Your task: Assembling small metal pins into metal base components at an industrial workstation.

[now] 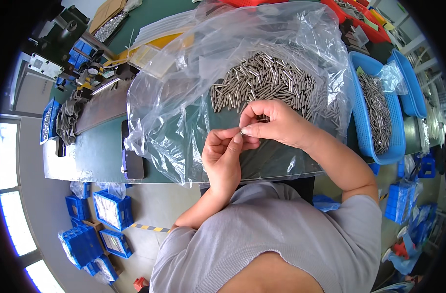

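Note:
My left hand (225, 154) and my right hand (274, 124) meet fingertip to fingertip above the near edge of the table. Both are closed in a pinch around one small piece. Only a tiny glint of it shows between the thumbs, so its kind is hidden. Just beyond my fingers a heap of small metal pins (267, 80) lies on a large clear plastic bag (169, 102) spread over the table. More pins are scattered under the film to the right of the heap.
A blue basket (398, 132) of metal pins stands at the right, with another blue basket (409, 88) beside it. A dark phone-like object (133, 165) lies left of the bag. Bench machinery (62, 36) stands at the far left; red trays (372, 34) sit at the far right.

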{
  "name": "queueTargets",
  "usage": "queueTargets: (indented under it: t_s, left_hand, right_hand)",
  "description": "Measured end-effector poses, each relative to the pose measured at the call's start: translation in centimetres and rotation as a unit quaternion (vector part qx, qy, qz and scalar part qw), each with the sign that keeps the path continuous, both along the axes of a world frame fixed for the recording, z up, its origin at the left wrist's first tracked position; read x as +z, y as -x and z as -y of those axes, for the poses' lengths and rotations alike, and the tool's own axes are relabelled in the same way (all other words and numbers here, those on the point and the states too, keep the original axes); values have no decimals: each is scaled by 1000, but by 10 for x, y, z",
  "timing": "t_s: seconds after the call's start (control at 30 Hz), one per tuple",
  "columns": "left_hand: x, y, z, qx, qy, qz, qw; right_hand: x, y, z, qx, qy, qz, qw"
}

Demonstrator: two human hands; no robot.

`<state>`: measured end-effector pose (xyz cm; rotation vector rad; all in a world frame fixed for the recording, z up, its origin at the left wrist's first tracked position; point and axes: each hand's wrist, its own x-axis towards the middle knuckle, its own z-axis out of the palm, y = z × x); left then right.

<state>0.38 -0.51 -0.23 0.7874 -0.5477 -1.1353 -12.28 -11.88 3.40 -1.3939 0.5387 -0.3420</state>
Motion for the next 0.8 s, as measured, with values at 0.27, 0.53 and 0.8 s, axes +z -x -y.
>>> queueTargets:
  t_s: [0.27, 0.53, 0.8]
  left_hand:
    - [4, 2, -6, 0, 6, -1, 1000]
    - [-1, 1, -1, 13, -18, -13, 1000]
    - [-3, -14, 4, -20, 53, -101, 993]
  right_hand:
    - [21, 7, -3, -98, -13, -50, 994]
    - [-8, 16, 30, -171, -253, 117, 945]
    - [12, 18, 35, -103, -287, 122, 945]
